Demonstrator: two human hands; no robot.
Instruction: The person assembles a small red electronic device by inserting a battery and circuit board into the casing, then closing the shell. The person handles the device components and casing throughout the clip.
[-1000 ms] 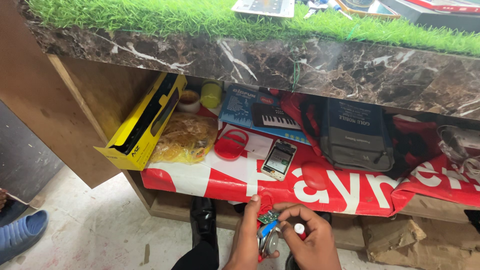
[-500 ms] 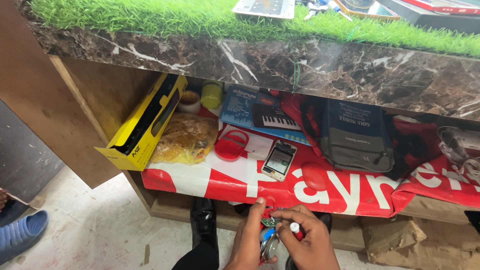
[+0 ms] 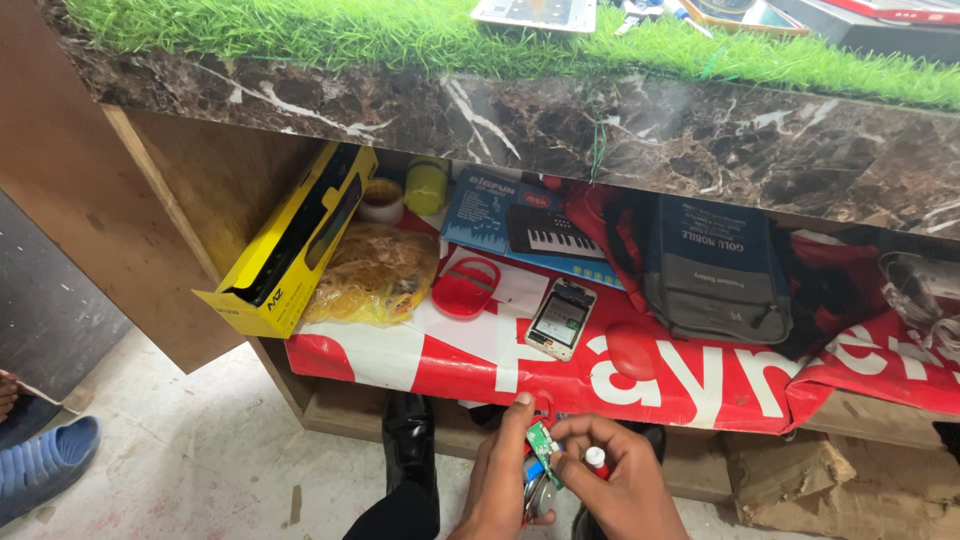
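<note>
Both hands are working at bottom centre of the frame, below the shelf edge. The left hand is gripping a small green circuit board between thumb and fingers, board tilted and raised slightly. The right hand is closing narrowly on a small white-and-red cylindrical item, touching the board's right side. A round metallic part is sitting just below the board, between the two hands; which hand is carrying it, cannot tell.

Above the hands, a red-and-white banner sheet is lining the shelf and hanging over its front edge. On the sheet, approx. centre frame, a phone w/ lit screen is lying flat. Left of it: a red oval holder, then a clear bag of rubber bands, then a yellow carton leaning at the shelf's left end. Right of centre, a grey pouch is lying beside a toy-keyboard box.

The bench w/ dark marble edge and green turf top is running across the upper frame. A blue shoe is showing at lower left, on the floor.
</note>
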